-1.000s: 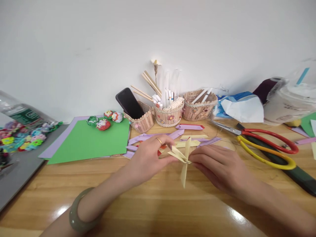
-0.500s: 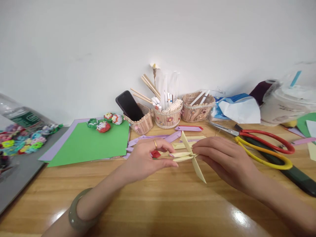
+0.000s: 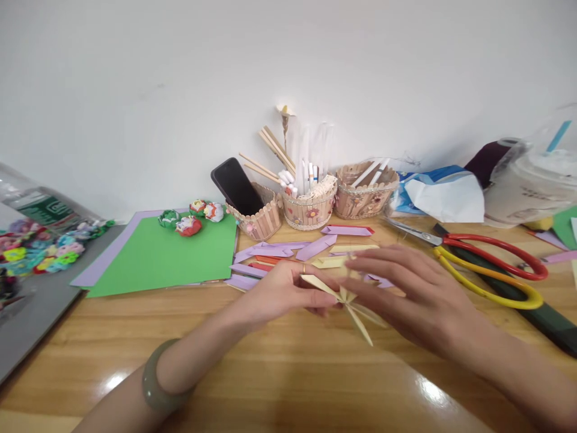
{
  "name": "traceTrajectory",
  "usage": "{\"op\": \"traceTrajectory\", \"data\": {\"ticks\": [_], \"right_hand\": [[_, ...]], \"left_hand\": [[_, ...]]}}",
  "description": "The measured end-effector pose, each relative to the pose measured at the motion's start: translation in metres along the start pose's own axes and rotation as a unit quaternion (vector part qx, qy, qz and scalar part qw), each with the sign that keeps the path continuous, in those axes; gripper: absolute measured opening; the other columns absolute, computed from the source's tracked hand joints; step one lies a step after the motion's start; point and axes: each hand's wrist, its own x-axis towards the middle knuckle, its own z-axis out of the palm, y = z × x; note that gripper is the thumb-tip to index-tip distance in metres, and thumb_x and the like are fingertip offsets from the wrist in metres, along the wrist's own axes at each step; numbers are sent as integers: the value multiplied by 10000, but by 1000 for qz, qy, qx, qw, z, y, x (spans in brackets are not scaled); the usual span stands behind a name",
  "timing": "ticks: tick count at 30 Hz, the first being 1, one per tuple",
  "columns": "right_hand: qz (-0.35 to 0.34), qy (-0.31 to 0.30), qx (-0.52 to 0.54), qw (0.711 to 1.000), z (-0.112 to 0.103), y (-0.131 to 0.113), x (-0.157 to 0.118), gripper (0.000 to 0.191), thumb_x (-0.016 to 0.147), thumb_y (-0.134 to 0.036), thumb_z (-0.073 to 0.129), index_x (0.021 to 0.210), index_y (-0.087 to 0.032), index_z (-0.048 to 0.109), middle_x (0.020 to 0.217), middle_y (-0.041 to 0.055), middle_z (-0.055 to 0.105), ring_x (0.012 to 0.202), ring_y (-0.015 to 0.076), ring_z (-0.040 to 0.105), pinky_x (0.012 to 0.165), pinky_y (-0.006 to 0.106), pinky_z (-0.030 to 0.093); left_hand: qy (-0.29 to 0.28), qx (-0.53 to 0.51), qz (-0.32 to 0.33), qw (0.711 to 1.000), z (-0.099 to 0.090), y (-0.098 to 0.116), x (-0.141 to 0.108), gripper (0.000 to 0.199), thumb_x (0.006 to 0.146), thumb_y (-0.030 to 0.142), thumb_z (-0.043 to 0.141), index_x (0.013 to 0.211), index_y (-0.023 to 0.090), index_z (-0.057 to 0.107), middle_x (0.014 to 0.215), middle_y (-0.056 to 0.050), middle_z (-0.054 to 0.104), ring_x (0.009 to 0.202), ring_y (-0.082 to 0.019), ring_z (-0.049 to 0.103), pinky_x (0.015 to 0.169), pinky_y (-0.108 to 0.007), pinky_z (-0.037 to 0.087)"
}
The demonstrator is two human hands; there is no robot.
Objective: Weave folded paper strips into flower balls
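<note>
A pale yellow folded-paper piece [image 3: 358,325] with several narrow arms spreading from one centre is between my hands, above the wooden table [image 3: 288,385]. My left hand [image 3: 288,291] pinches it near the centre, thumb in front and fingers partly hidden behind. On its right side, my right hand [image 3: 415,294] has its fingers apart and slightly blurred, close to the paper's arms; whether they touch it is unclear. Behind the hands lie folded purple strips [image 3: 317,246], pale yellow strips [image 3: 327,263] and a red strip [image 3: 267,260].
Green paper [image 3: 166,258] lies at left with small woven balls. Three stick baskets [image 3: 310,211] hold a phone [image 3: 237,186], chopsticks and pens. Scissors [image 3: 496,288], a tissue pack [image 3: 444,195] and a cup [image 3: 532,186] stand or lie at right.
The paper piece has turned, and its arms now point down and to the right. My left hand has moved its hold to near the centre; my right hand's fingers have lifted and spread.
</note>
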Motion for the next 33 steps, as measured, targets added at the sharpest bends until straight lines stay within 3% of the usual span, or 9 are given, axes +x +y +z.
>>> {"op": "traceTrajectory", "data": {"ticks": [4, 9, 17, 22, 25, 27, 29, 32, 33], "right_hand": [[80, 121, -39, 989, -6, -12, 0, 147, 782, -133, 603, 901, -206, 555, 757, 56, 624, 707, 174, 576, 599, 298, 464], [90, 30, -50, 994, 1, -21, 1, 92, 777, -193, 620, 844, -172, 560, 685, 37, 641, 652, 191, 586, 556, 308, 429], [124, 14, 37, 991, 6, -20, -1, 66, 824, -141, 558, 886, -163, 569, 785, 40, 656, 703, 155, 598, 603, 270, 449], [122, 17, 96, 988, 3, -25, 1, 103, 845, -119, 512, 922, -177, 549, 782, 31, 649, 676, 136, 596, 573, 247, 455], [120, 17, 139, 983, 1, -26, 3, 128, 843, -100, 501, 935, -181, 536, 768, 26, 642, 659, 131, 595, 561, 241, 456], [112, 14, 153, 982, 1, -26, 4, 125, 843, -101, 501, 935, -180, 530, 760, 29, 639, 662, 136, 596, 565, 245, 460], [103, 10, 147, 984, 2, -26, 4, 100, 842, -109, 508, 909, -180, 530, 744, 29, 637, 654, 138, 592, 559, 247, 458], [102, 7, 129, 986, 5, -25, 3, 78, 836, -111, 516, 862, -183, 530, 711, 19, 626, 628, 130, 579, 545, 243, 451], [105, 8, 125, 987, 6, -24, 2, 76, 834, -112, 517, 855, -184, 529, 710, 19, 623, 629, 130, 577, 546, 243, 452]], "left_hand": [[93, -104, 16, 990, 8, -2, -1, 194, 591, 235, 758, 715, 123, 660, 703, -24, 674, 595, -90, 594, 643, -229, 463], [76, -186, 12, 980, 17, -4, -4, 193, 633, 231, 721, 783, 118, 678, 757, -47, 677, 662, -109, 603, 664, -233, 463], [-3, -184, -23, 983, 12, -4, -4, 339, 583, 138, 670, 920, 176, 683, 817, -50, 688, 716, -141, 596, 601, -234, 437], [-6, -166, -55, 985, 4, -5, -1, 293, 587, 351, 730, 799, 151, 704, 718, -39, 684, 643, -125, 594, 613, -221, 414], [-84, -164, -83, 979, -5, -6, 1, 597, 674, 651, 492, 790, 110, 714, 738, -109, 703, 679, -182, 621, 625, -263, 434], [-130, -144, -82, 978, -10, -5, 1, 747, 699, 725, 340, 801, 90, 720, 771, -141, 708, 731, -215, 633, 659, -292, 451], [-126, -87, -54, 987, -11, -3, 0, 632, 727, 662, 411, 796, 119, 727, 786, -119, 716, 772, -218, 637, 706, -302, 457], [-93, 39, 12, 995, -5, 3, -4, 230, 717, 381, 634, 826, 200, 725, 817, -44, 723, 879, -195, 624, 833, -299, 427], [-116, 61, 18, 991, -1, 5, -5, 215, 731, 350, 625, 872, 215, 717, 849, -34, 719, 916, -190, 614, 870, -306, 410]]}}
